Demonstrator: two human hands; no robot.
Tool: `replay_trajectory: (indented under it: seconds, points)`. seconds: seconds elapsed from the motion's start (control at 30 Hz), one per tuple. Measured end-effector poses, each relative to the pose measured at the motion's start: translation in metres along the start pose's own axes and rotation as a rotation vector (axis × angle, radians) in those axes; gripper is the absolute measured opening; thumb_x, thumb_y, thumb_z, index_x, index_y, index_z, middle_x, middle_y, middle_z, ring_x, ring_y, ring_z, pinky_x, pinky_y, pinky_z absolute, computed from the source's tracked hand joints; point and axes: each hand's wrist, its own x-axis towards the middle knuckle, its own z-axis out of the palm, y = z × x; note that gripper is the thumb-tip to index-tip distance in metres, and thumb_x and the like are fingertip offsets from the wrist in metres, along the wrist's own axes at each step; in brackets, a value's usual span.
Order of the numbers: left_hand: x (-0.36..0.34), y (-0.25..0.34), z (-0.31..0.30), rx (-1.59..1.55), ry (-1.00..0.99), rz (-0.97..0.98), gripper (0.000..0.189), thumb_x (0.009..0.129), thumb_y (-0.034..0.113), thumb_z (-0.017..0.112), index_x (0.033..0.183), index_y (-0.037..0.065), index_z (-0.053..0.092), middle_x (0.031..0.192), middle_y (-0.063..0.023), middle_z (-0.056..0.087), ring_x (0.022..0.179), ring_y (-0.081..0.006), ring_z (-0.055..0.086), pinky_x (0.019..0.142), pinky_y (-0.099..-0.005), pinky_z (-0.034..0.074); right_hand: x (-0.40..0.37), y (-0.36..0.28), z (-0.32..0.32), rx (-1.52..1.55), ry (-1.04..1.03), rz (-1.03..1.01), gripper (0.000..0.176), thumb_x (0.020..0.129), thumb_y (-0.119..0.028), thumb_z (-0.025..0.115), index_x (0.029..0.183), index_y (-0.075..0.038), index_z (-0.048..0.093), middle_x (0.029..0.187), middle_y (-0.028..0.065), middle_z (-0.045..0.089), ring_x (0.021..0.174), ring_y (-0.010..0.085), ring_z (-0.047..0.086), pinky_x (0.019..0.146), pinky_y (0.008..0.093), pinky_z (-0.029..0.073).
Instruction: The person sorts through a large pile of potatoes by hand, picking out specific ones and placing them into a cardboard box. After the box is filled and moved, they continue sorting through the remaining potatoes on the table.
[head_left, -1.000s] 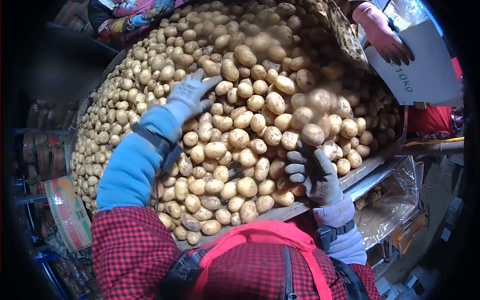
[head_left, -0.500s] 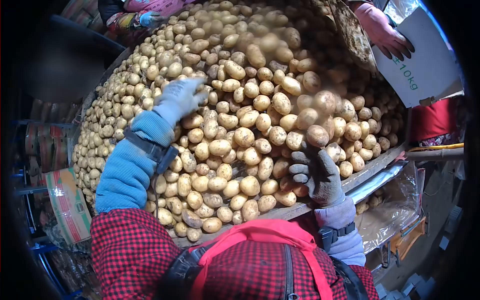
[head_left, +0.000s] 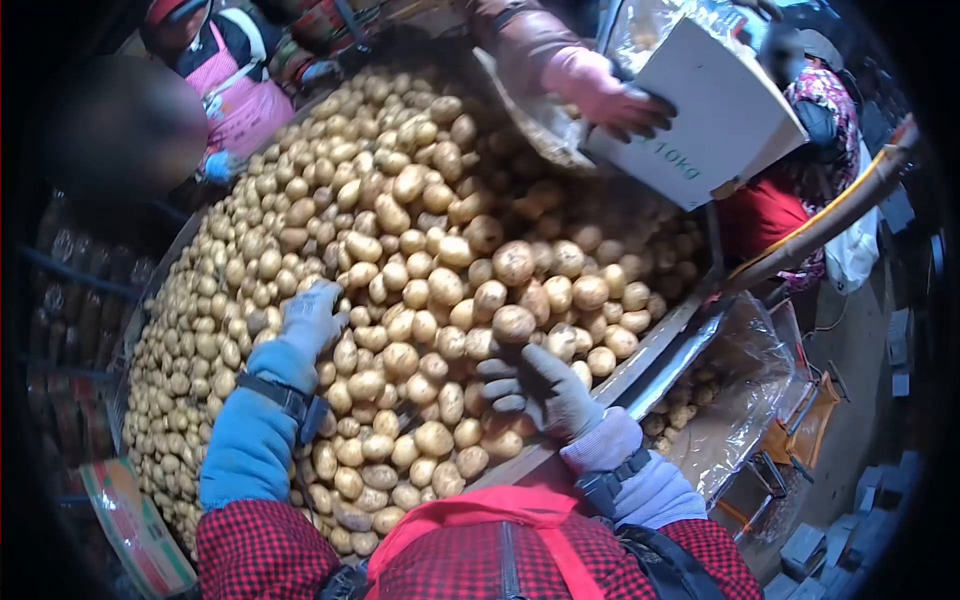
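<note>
A large heap of potatoes (head_left: 400, 330) fills the wooden-edged bin before me. My left hand (head_left: 315, 318), in a light grey glove, rests over the left-middle of the heap; its thumb stands apart from the fingers, and no potato shows in its grasp. Near the front edge, my right hand (head_left: 545, 390) wears a darker grey glove. Its fingers are spread beside the potatoes, and a bigger brownish potato (head_left: 514, 324) lies just above them.
A co-worker's pink-gloved hand (head_left: 610, 95) touches a white carton (head_left: 700, 120) at the bin's far right. Another person in a pink apron (head_left: 240, 100) is at upper left. Clear plastic (head_left: 740, 390) lies below the bin edge (head_left: 650, 355). A printed carton (head_left: 140, 530) stands lower left.
The view has turned, so the heap and carton sit further left. My left hand has drawn back lower on the heap. My right hand stays by the front edge, fingers spread.
</note>
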Motion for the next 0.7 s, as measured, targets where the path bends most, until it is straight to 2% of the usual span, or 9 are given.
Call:
replay_trajectory:
  seconds: [0.03, 0.13, 0.2, 0.23, 0.33, 0.37, 0.4, 0.5, 0.7]
  points:
    - [0.003, 0.002, 0.000, -0.014, 0.004, -0.026, 0.053, 0.088, 0.032, 0.079, 0.135, 0.012, 0.063, 0.136, -0.0132, 0.064, 0.129, -0.0334, 0.060, 0.108, -0.0466, 0.049, 0.009, 0.005, -0.025, 0.022, -0.121, 0.030, 0.062, 0.111, -0.049, 0.047, 0.148, 0.001, 0.050, 0.134, 0.0148, 0.065, 0.104, 0.0232, 0.070, 0.093, 0.0350, 0.058]
    - [0.003, 0.003, -0.003, -0.064, 0.017, -0.063, 0.050, 0.086, 0.031, 0.080, 0.130, 0.011, 0.066, 0.130, -0.0156, 0.067, 0.124, -0.0361, 0.062, 0.106, -0.0463, 0.050, 0.010, 0.005, -0.024, 0.097, -0.179, 0.022, 0.059, 0.112, -0.045, 0.047, 0.148, 0.001, 0.049, 0.133, 0.0142, 0.064, 0.105, 0.0226, 0.069, 0.091, 0.0345, 0.058]
    - [0.005, 0.008, -0.009, -0.040, -0.026, -0.064, 0.047, 0.087, 0.034, 0.078, 0.127, 0.011, 0.068, 0.123, -0.0176, 0.070, 0.118, -0.0375, 0.065, 0.103, -0.0472, 0.052, 0.005, 0.004, -0.013, 0.130, -0.131, 0.014, 0.055, 0.111, -0.041, 0.051, 0.146, 0.001, 0.050, 0.124, 0.0114, 0.064, 0.101, 0.0199, 0.065, 0.085, 0.0305, 0.056]
    - [0.006, 0.006, -0.007, -0.035, 0.001, -0.028, 0.044, 0.087, 0.036, 0.077, 0.123, 0.011, 0.069, 0.118, -0.0188, 0.071, 0.113, -0.0384, 0.067, 0.100, -0.0485, 0.054, 0.007, 0.007, -0.014, 0.211, -0.142, 0.013, 0.048, 0.114, -0.037, 0.043, 0.139, 0.003, 0.053, 0.119, 0.0106, 0.062, 0.095, 0.0185, 0.060, 0.076, 0.0261, 0.053]
    - [0.008, 0.010, -0.014, 0.029, -0.079, 0.016, 0.038, 0.088, 0.036, 0.077, 0.115, 0.010, 0.069, 0.116, -0.0181, 0.072, 0.110, -0.0385, 0.068, 0.095, -0.0496, 0.054, 0.007, 0.006, -0.017, 0.107, -0.084, 0.014, 0.048, 0.114, -0.038, 0.042, 0.140, 0.000, 0.054, 0.124, 0.0129, 0.065, 0.099, 0.0220, 0.066, 0.084, 0.0302, 0.057]
    - [0.008, 0.009, -0.012, 0.041, -0.045, 0.024, 0.037, 0.089, 0.036, 0.077, 0.114, 0.010, 0.069, 0.116, -0.0177, 0.071, 0.110, -0.0383, 0.067, 0.094, -0.0497, 0.054, 0.012, 0.007, -0.028, 0.269, -0.279, 0.061, 0.049, 0.114, -0.039, 0.042, 0.141, -0.001, 0.054, 0.127, 0.0139, 0.066, 0.101, 0.0239, 0.069, 0.090, 0.0334, 0.059]
    - [0.006, 0.011, -0.011, 0.052, -0.013, 0.030, 0.037, 0.089, 0.036, 0.076, 0.113, 0.010, 0.069, 0.116, -0.0172, 0.071, 0.111, -0.0381, 0.067, 0.094, -0.0498, 0.054, 0.009, 0.004, -0.020, 0.269, -0.282, 0.047, 0.049, 0.114, -0.039, 0.042, 0.141, -0.001, 0.054, 0.127, 0.0139, 0.066, 0.101, 0.0239, 0.069, 0.090, 0.0334, 0.059]
    - [-0.001, 0.001, 0.001, -0.008, 0.044, 0.052, 0.034, 0.090, 0.035, 0.076, 0.113, 0.011, 0.069, 0.116, -0.0158, 0.071, 0.112, -0.0375, 0.067, 0.095, -0.0495, 0.054, -0.002, 0.001, 0.001, 0.077, -0.031, -0.020, 0.048, 0.111, -0.037, 0.051, 0.142, -0.001, 0.052, 0.120, 0.0115, 0.061, 0.096, 0.0188, 0.060, 0.079, 0.0274, 0.050]
    - [-0.001, 0.004, -0.001, -0.045, 0.019, -0.008, 0.032, 0.090, 0.033, 0.077, 0.114, 0.012, 0.070, 0.116, -0.0158, 0.073, 0.111, -0.0362, 0.069, 0.094, -0.0471, 0.054, 0.003, 0.006, -0.008, 0.109, -0.100, -0.030, 0.046, 0.111, -0.035, 0.050, 0.143, -0.002, 0.050, 0.122, 0.0108, 0.059, 0.095, 0.0174, 0.057, 0.076, 0.0265, 0.048]
